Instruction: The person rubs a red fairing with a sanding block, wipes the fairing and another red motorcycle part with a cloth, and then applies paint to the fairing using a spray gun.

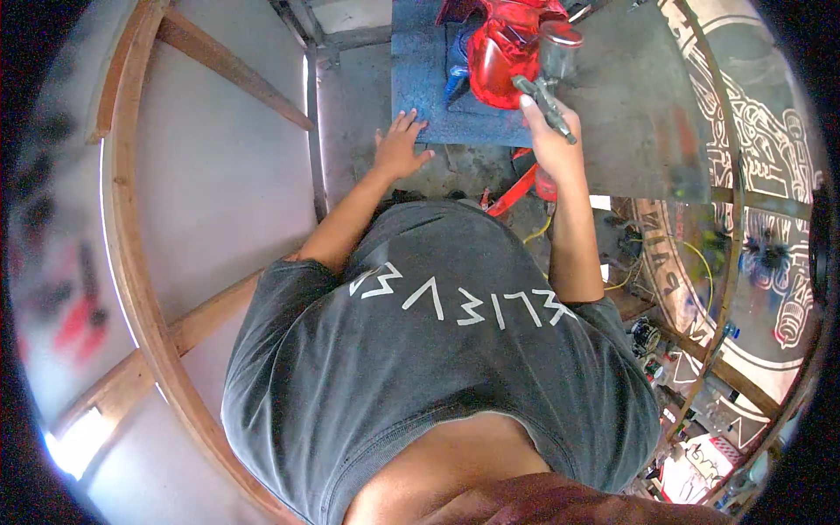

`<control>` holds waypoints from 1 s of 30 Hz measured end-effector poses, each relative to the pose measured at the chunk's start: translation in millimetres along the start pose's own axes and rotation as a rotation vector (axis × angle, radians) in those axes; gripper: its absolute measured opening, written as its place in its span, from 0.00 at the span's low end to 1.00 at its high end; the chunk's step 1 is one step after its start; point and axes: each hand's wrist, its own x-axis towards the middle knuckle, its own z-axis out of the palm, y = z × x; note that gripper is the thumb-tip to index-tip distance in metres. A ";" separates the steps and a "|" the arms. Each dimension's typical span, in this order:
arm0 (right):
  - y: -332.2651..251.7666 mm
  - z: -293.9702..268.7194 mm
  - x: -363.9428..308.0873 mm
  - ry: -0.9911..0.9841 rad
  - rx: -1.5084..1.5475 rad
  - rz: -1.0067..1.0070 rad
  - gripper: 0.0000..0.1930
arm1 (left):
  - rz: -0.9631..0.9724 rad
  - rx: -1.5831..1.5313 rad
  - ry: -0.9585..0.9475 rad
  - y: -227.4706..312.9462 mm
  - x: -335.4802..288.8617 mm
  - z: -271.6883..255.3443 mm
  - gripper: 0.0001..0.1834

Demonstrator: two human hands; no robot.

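Note:
My right hand (556, 144) is wrapped around a dark grey paint spray gun (549, 112). A cup with a red top (560, 52) sits at the gun's far end. Right beside the gun is a glossy red, curved panel (506, 66), resembling a motorcycle body part, over a blue-topped table (477, 127). The frame's upper edge cuts the panel off. My left hand (402, 147) has its fingers spread at the table's near left corner and holds nothing. Whether its fingertips press on the surface, I cannot tell.
A red bar (514, 191) slants below the table, beside a yellow hose (539, 229). Wooden framing (131, 219) with pale panels stands at the left. On the right are a dark board (643, 114), a decorated sheet (761, 166) and cluttered bottles (717, 418).

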 end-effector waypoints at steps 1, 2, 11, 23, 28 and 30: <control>5.2 1.3 -4.9 -0.018 0.010 -0.015 0.15 | 0.012 0.004 0.005 -0.5 0.1 0.6 0.43; 9.1 2.3 -10.7 -0.022 0.009 -0.017 0.15 | 0.021 0.008 0.010 -1.1 -1.1 0.8 0.43; 21.5 4.1 -51.2 -0.064 0.091 0.040 0.14 | -0.006 -0.019 0.016 4.8 -3.7 0.5 0.40; -18.2 -2.7 3.7 -0.001 0.044 0.002 0.16 | 0.010 0.022 0.034 8.8 -4.5 3.4 0.43; -2.2 2.9 -12.8 -0.030 0.052 -0.016 0.14 | 0.014 0.006 0.033 10.7 -6.3 8.2 0.42; 2.0 1.8 -26.7 -0.039 0.025 -0.065 0.14 | 0.014 -0.010 0.038 12.7 -7.0 8.7 0.42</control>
